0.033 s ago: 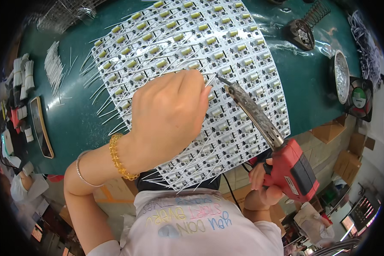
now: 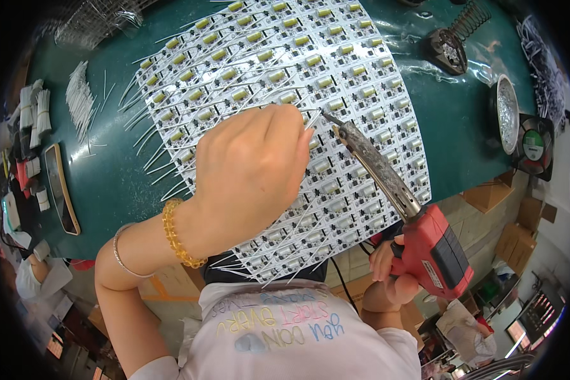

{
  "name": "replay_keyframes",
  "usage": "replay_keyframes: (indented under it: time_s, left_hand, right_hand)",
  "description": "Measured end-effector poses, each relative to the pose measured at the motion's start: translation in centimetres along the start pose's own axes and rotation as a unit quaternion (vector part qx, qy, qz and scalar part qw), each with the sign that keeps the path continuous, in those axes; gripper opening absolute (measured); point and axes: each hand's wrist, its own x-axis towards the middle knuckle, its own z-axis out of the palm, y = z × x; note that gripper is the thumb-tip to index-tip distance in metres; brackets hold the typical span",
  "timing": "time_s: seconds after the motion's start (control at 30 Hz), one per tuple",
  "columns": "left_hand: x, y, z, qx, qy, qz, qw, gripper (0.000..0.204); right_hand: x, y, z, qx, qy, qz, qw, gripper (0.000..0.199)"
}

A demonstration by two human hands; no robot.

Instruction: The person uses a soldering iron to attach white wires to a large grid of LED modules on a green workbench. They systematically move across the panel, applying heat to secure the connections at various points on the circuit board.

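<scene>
A large panel of white circuit boards (image 2: 396, 145) carries rows of yellow-green cylindrical parts, with thin white wires (image 2: 161, 130) sticking out past its left edge. My left hand (image 2: 253, 164) is closed over the middle of the panel, its fingertips mostly hidden. The end of a white wire (image 2: 311, 118) shows at its pinch. On the right, my right hand (image 2: 392, 272) grips the red handle of a soldering iron (image 2: 432, 250). The iron's dark tip points up and left, meeting the panel just beside the wire end at my left fingertips.
Loose cut white wires (image 2: 81, 101) lie on the green table at left, near bundled wires (image 2: 35, 114) and a phone (image 2: 62, 190). At right are a coiled iron stand (image 2: 449, 50), a round metal dish (image 2: 506, 114), a small fan (image 2: 534, 147) and a tangled wire heap (image 2: 541, 69).
</scene>
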Motion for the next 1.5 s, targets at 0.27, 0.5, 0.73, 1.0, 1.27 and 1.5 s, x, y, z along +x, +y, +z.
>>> replay_keyframes:
  time_s: [0.27, 0.5, 0.73, 1.0, 1.27, 1.5]
  left_hand:
    - [0.1, 0.0, 0.0, -0.004, 0.006, 0.006, 1.0, 0.016]
    - [0.0, 0.0, 0.3, 0.002, 0.015, 0.019, 1.0, 0.016]
    - [0.0, -0.1, 0.3, 0.009, 0.015, 0.021, 1.0, 0.016]
    - [0.0, 0.0, 0.3, 0.011, 0.012, 0.021, 1.0, 0.016]
    - [0.0, 0.0, 0.2, 0.009, 0.013, 0.019, 1.0, 0.016]
    - [-0.1, 0.0, 0.3, 0.01, 0.015, 0.022, 1.0, 0.017]
  right_hand:
    - [-0.2, -1.6, 0.5, -0.141, 0.043, 0.071, 0.987, 0.077]
    - [1.0, -2.5, 2.1, -0.013, 0.058, 0.056, 0.997, 0.078]
    - [0.7, -2.3, 1.8, -0.061, 0.055, 0.059, 0.995, 0.083]
    - [0.4, -2.0, 0.9, -0.139, 0.016, 0.034, 0.989, 0.085]
    - [-0.5, -2.3, 0.6, -0.123, 0.026, 0.048, 0.991, 0.086]
    - [2.0, -2.9, 2.1, 0.064, 0.018, 0.046, 0.997, 0.086]
